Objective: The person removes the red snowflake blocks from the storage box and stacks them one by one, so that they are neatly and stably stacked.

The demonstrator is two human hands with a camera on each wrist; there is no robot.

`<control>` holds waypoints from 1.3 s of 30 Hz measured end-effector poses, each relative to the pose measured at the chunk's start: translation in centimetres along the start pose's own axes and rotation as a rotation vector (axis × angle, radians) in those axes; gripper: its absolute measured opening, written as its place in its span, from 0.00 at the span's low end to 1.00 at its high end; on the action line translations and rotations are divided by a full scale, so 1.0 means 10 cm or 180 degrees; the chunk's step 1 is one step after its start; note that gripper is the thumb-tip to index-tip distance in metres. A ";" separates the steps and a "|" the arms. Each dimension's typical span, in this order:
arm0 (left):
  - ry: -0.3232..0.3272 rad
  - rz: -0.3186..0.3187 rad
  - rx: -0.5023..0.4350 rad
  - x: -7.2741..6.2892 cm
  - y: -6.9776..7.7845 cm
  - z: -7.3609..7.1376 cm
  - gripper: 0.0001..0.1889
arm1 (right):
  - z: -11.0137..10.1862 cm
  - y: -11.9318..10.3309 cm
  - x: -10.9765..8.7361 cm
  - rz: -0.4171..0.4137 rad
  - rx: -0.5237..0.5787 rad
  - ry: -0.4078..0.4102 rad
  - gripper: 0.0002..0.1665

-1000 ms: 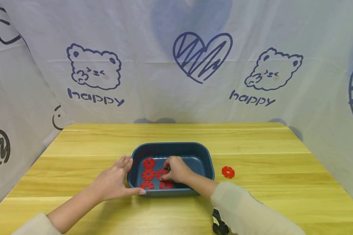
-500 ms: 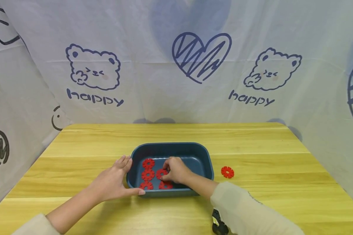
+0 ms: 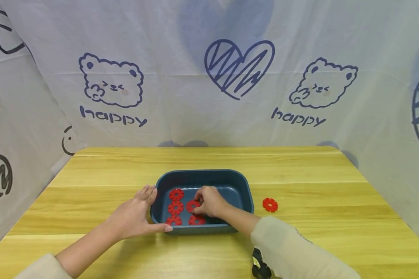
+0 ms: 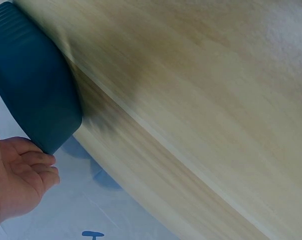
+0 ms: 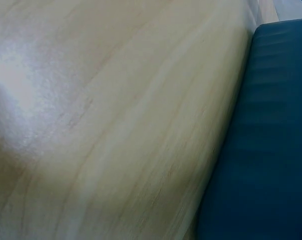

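Note:
A dark blue rectangular bin (image 3: pixel 225 176) stands on the wooden table. Inside, on its left half, lie several red notched interlocking discs (image 3: pixel 172 194), two of them partly hidden by the front rim. My right hand (image 3: pixel 211 202) reaches into the bin, thumb and forefinger pinching a red interlocking disc (image 3: pixel 190 207) beside the left column of discs. My left hand (image 3: pixel 134 215) rests at the bin's front left corner, fingers extended along the left wall and thumb laid on the front rim. In the left wrist view, fingertips of the left hand (image 4: pixel 20 180) touch the bin wall (image 4: pixel 35 75).
Another red disc (image 3: pixel 274 206) lies on the table (image 3: pixel 317 186) right of the bin. A black object (image 3: pixel 261 267) with a yellow patch is at the right sleeve, near the front edge. A printed white cloth (image 3: pixel 181 112) hangs behind and along both sides.
The pinched disc has shifted very slightly to the right within the bin, together with the right fingertips. My left hand, the bin and the other discs stay as they were.

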State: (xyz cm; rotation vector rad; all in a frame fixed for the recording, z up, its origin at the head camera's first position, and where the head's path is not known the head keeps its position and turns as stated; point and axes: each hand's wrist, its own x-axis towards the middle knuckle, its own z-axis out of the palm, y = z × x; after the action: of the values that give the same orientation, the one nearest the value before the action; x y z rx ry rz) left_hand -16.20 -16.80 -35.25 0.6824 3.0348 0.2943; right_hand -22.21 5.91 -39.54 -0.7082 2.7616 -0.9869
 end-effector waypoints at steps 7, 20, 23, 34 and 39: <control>0.0019 -0.0002 -0.0006 0.00 0.01 0.00 0.58 | -0.02 -0.01 0.00 -0.0050 -0.0002 0.0040 0.14; 0.0017 -0.0015 -0.0022 0.00 0.00 0.02 0.58 | -0.10 -0.01 -0.06 -0.0366 0.0196 0.0606 0.15; 0.0038 -0.0011 -0.0020 0.00 0.00 0.02 0.58 | -0.14 0.00 -0.08 -0.0489 0.0208 0.0747 0.16; 0.0074 0.0004 -0.0015 -0.01 0.00 0.03 0.58 | -0.31 0.05 -0.19 -0.0752 0.0113 0.1060 0.17; 0.0057 0.0001 -0.0013 -0.01 0.00 0.03 0.58 | -0.36 0.06 -0.26 -0.0954 -0.0003 0.1214 0.17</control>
State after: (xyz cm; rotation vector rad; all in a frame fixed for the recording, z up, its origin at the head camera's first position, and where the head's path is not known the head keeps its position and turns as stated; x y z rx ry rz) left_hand -16.08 -16.76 -35.53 0.6836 3.0500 0.3082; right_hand -21.12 9.52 -37.23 -1.0580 3.0322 -1.2987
